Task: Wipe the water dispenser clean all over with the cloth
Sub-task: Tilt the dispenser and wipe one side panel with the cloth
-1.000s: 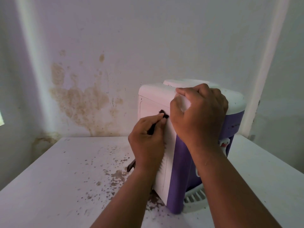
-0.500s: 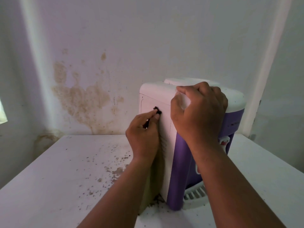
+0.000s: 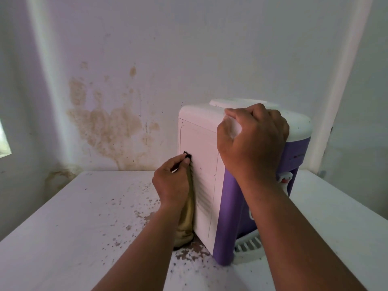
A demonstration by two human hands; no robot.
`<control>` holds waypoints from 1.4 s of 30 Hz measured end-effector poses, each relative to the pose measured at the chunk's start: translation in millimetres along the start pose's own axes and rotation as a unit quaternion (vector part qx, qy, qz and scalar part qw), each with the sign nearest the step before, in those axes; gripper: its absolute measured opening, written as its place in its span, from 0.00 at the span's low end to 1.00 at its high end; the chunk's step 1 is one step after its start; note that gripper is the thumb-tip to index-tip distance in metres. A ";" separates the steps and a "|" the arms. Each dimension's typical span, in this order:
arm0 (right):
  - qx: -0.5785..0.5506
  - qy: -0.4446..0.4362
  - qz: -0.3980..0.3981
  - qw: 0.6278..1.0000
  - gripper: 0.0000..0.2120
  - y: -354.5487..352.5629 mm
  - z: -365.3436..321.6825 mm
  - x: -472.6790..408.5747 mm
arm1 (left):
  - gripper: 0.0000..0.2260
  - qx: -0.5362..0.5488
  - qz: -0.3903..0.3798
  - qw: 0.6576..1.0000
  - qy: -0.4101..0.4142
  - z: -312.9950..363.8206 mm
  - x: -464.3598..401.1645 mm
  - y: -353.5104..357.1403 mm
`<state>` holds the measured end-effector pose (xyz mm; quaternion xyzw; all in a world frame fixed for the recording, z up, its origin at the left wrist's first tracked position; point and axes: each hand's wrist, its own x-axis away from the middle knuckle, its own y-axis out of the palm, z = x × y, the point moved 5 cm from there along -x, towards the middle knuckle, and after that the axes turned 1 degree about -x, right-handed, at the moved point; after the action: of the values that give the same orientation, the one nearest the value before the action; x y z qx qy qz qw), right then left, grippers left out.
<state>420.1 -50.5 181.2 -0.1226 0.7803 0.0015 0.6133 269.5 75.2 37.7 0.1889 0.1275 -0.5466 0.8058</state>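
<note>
The water dispenser (image 3: 201,143), white with purple sides, stands on a white table (image 3: 73,227) with its vented back panel turned toward me. My left hand (image 3: 171,183) presses against the left part of that panel, fingers pinched shut. An olive-yellow cloth (image 3: 186,223) hangs from this hand down to the tabletop. A small dark tip (image 3: 186,155) sticks out past the fingertips; I cannot tell what it is. My right hand (image 3: 252,141) grips the dispenser's rounded top edge from above.
Brown crumbs and dirt (image 3: 189,252) are scattered over the table around the dispenser's base. The wall behind carries a large brown stain (image 3: 109,129). A red-tipped tap (image 3: 284,180) and a white drip grille (image 3: 247,246) show at the dispenser's right side.
My left hand has slid left and slightly down across the back panel, and the cloth now shows hanging below it. My right hand has stayed on the top edge.
</note>
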 end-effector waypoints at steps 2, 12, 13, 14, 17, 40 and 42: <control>0.000 0.000 -0.001 1.000 0.13 -0.1 -0.2 0.2 | 0.06 -0.006 0.004 1.000 -0.008 -1.4 -5.5 -1.2; 0.000 0.000 0.015 1.000 0.13 0.3 -0.2 1.0 | 0.10 0.034 -0.018 0.998 0.043 20.3 33.0 1.9; -0.001 0.001 0.018 1.000 0.13 0.4 0.0 0.7 | 0.11 0.040 -0.031 0.997 0.061 23.0 40.9 2.2; 0.000 0.001 0.020 1.000 0.13 0.7 0.2 0.6 | 0.11 0.040 -0.043 0.995 0.082 25.5 47.6 2.1; 0.003 -0.002 0.020 1.000 0.14 1.1 0.4 0.8 | 0.12 0.032 -0.061 0.992 0.107 30.5 54.8 1.0; 0.021 -0.010 0.013 1.000 0.16 0.1 1.5 4.3 | 0.10 -0.027 -0.063 0.989 0.133 26.5 80.1 -2.4; 0.022 -0.008 0.011 1.000 0.17 1.4 1.1 4.2 | 0.09 -0.034 -0.070 0.983 0.164 25.2 84.5 -3.3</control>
<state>420.0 -49.8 176.7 -0.1002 0.7766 -0.0080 0.6219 297.6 -7.4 24.9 0.2389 0.2892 -0.5582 0.7400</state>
